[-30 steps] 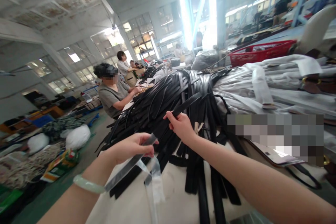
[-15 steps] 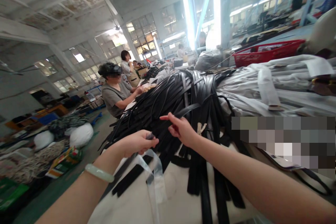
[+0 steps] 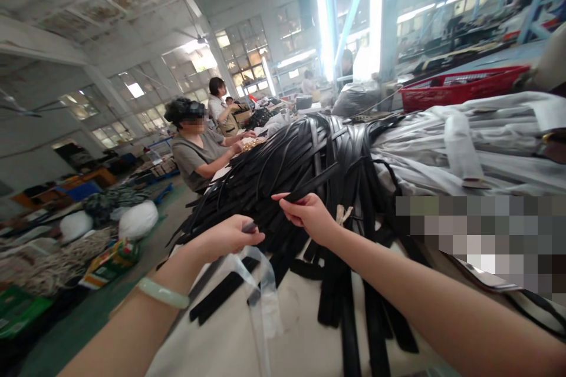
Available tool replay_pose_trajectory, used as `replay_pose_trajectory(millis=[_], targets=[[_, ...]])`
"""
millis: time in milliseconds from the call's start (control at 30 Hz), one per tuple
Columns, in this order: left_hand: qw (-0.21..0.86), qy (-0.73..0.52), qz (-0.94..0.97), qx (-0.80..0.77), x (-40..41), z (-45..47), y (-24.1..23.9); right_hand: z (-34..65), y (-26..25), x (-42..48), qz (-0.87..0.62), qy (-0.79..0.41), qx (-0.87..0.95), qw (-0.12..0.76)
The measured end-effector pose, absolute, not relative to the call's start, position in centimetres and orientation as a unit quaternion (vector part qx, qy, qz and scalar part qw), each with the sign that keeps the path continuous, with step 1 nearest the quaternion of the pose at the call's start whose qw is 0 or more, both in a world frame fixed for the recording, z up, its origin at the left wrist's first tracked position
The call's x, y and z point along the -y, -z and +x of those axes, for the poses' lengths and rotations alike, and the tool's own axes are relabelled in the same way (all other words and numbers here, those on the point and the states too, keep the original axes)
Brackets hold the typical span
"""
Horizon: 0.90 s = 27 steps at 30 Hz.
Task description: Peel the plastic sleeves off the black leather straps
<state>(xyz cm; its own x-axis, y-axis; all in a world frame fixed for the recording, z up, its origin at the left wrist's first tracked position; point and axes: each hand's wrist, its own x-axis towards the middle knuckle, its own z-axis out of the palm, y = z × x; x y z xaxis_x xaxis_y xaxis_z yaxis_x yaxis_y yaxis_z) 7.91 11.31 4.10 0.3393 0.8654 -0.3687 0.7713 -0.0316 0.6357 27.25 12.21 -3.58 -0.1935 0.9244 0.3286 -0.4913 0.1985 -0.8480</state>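
My left hand (image 3: 230, 237) is closed, with the tip of a dark strap (image 3: 249, 227) showing between thumb and fingers. More of what looks like that strap runs down behind my wrist, which wears a pale green bangle (image 3: 163, 293). Just below the hand hangs a translucent strip (image 3: 267, 283). My right hand (image 3: 313, 221) pinches a black strap (image 3: 316, 181) between thumb and index finger, in front of a big heap of black straps (image 3: 274, 159). Cut strap ends (image 3: 223, 297) lie on the pale tabletop (image 3: 212, 341).
White wrapped strips (image 3: 486, 141) are heaped at the right, with a red basket (image 3: 464, 89) behind them. Across the table a person (image 3: 194, 150) handles small gold-coloured pieces (image 3: 251, 144); another person (image 3: 219, 109) stands farther back. White sacks (image 3: 138, 219) lie on the floor at left.
My right index finger was stretched out beside the strap; now finger and thumb are closed on it. My left hand has hardly moved and keeps its hold.
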Motion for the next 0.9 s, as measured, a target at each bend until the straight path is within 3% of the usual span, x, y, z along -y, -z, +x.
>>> replay_pose_trajectory(millis=[100,267,467,633,800,900], targets=[[0.396,-0.066,0.719,-0.567,-11.1,7.8,-4.2,27.2,3.8,-12.2,-0.211,-0.597,0.501,0.590],[0.403,-0.059,0.746,-0.527,-10.7,9.1,-3.9,26.2,4.2,-11.1,-0.192,-0.623,0.575,0.495],[0.355,-0.073,0.749,-0.555,-11.0,8.7,-3.9,27.1,4.0,-12.3,-0.217,-0.613,0.448,0.614],[0.384,-0.045,0.770,-0.508,-11.1,9.3,-3.7,26.6,4.2,-11.6,-0.201,-0.633,0.561,0.494],[0.355,-0.032,0.779,-0.516,-10.8,9.2,-4.1,27.1,4.2,-12.1,-0.232,-0.601,0.504,0.576],[0.344,-0.004,0.787,-0.513,-10.5,8.6,-4.3,27.0,4.2,-11.8,-0.216,-0.612,0.557,0.519]])
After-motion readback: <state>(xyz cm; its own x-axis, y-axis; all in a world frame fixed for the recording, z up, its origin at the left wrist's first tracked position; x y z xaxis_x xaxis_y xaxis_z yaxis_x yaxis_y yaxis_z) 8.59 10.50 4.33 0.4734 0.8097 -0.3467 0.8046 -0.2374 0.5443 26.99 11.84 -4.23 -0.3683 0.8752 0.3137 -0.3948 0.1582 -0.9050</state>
